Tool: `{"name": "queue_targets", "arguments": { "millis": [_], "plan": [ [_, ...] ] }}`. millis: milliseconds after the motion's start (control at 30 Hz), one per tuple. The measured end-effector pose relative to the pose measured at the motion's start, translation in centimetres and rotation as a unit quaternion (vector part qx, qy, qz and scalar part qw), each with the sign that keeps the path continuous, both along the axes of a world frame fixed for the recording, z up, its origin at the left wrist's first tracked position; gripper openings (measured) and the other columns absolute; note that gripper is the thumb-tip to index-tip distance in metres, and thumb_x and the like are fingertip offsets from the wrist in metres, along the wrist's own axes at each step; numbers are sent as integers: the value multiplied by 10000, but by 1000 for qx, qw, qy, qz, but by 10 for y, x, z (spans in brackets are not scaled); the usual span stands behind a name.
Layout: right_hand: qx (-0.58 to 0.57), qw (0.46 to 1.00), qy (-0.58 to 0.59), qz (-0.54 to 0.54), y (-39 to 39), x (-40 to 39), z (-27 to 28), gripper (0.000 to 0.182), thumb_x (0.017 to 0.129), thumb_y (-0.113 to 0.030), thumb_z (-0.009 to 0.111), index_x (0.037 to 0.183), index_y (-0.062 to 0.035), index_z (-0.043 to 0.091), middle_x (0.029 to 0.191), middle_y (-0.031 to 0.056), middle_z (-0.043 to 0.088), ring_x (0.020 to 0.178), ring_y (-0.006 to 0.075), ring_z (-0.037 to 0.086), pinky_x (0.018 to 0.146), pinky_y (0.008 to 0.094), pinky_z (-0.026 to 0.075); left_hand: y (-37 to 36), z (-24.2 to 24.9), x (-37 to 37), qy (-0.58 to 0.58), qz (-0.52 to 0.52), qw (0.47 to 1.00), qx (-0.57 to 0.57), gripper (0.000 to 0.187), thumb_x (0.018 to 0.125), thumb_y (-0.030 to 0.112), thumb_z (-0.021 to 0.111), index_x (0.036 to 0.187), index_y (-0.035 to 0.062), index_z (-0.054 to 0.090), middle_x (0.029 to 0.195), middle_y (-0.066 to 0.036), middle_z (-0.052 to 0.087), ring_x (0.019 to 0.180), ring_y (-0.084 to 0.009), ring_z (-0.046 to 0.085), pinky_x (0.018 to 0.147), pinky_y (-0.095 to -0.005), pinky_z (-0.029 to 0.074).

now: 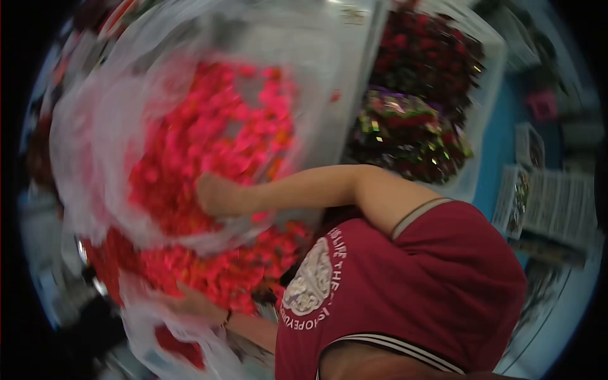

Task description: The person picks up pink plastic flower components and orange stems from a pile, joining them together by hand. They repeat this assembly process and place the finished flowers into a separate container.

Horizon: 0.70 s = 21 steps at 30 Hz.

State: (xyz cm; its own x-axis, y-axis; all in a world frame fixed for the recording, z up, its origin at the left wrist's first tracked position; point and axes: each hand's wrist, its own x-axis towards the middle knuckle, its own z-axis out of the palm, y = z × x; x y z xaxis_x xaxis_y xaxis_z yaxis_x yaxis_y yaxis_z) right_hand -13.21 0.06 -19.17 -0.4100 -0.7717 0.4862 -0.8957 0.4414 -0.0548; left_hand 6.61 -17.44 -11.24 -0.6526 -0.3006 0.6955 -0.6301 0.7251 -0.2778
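Note:
My right hand reaches into a heap of bright pink and red petals or small flowers, its fingers hidden among them and blurred. A cloudy plastic bag lies spread around that heap. Lower in the view, my left hand, with a dark band at the wrist, is beside more red pieces and against a second thin plastic bag. Blur and plastic hide its fingers, so its grip is unclear.
A metal table lies under the heap. Beyond its edge, a white tub holds dark red bunches and shiny wrapped packets. A pink container and printed sheets are at the far right.

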Motion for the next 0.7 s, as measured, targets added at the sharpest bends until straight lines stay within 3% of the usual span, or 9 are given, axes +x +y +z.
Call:
{"name": "queue_targets", "arguments": {
  "millis": [33, 67, 133, 267, 333, 433, 500, 600, 700],
  "plan": [
    [3, 1000, -22, 13, 3, -1, 2, 142, 651, -200, 566, 675, -70, 616, 713, 88, 583, 741, 241, 541, 662, 368, 422, 8, 0, 7, -13, 21, 1000, -9, 505, 912, 349, 567, 1247, -24, 503, 1085, -163, 612, 966, -282, 590, 858, -383, 466],
    [22, 1000, -6, 21, 7, -3, 8, 130, 679, -187, 560, 721, -79, 618, 712, 76, 575, 757, 228, 539, 677, 361, 417, 13, -6, 9, 24, 6, 983, 181, 546, 882, 334, 604, 1288, -6, 473, 1327, -235, 467, 1241, -369, 431, 1077, -464, 294],
    [41, 998, -37, 27, 12, -5, 16, 163, 788, -171, 522, 869, -71, 623, 769, 73, 569, 815, 224, 539, 722, 370, 402, 46, -1, -1, 88, -62, 945, 308, 519, 845, 174, 638, 1302, 9, 455, 1381, -221, 391, 1296, -383, 337, 1071, -477, 270],
    [7, 995, -76, 59, 19, -9, 18, 204, 790, -134, 532, 954, -61, 628, 872, 97, 561, 854, 231, 530, 747, 365, 396, 95, 3, -21, 96, -130, 893, 420, 518, 817, 43, 629, 1303, 20, 450, 1408, -207, 341, 1304, -373, 335, 1055, -439, 311],
    [18, 991, -103, 79, 23, -11, 21, 217, 780, -121, 541, 969, -59, 630, 904, 104, 556, 860, 233, 527, 751, 362, 395, 110, 2, -32, 84, -143, 886, 432, 514, 814, 34, 623, 1299, 22, 453, 1405, -210, 340, 1305, -375, 332, 1050, -434, 319],
    [59, 996, -11, 70, 29, -3, 24, 208, 764, -111, 559, 953, -56, 627, 977, 116, 543, 869, 236, 520, 760, 356, 394, 126, -2, -52, 62, -200, 863, 460, 506, 805, 20, 616, 1286, 21, 460, 1392, -216, 347, 1295, -381, 340, 1038, -428, 334],
    [63, 995, -60, 58, 34, 1, 32, 224, 761, -129, 569, 966, -58, 624, 1039, 132, 531, 911, 235, 511, 771, 350, 387, 130, -2, -66, 60, -236, 849, 468, 501, 799, 14, 615, 1277, 19, 466, 1382, -219, 356, 1284, -384, 351, 1032, -427, 341],
    [69, 994, -43, 72, 42, 0, 26, 196, 717, -142, 589, 889, -49, 607, 902, 111, 518, 887, 241, 497, 716, 359, 368, 132, -1, -88, 53, -269, 844, 461, 495, 789, 12, 614, 1264, 21, 475, 1358, -205, 388, 1258, -377, 383, 1016, -428, 358],
    [26, 995, -36, 93, 54, 4, 25, 215, 718, -136, 586, 909, -39, 603, 921, 114, 525, 914, 250, 493, 718, 355, 365, 126, 2, -118, 54, -311, 809, 495, 507, 779, 31, 625, 1264, 34, 478, 1342, -188, 413, 1228, -360, 415, 1003, -431, 368]
  ]
}}
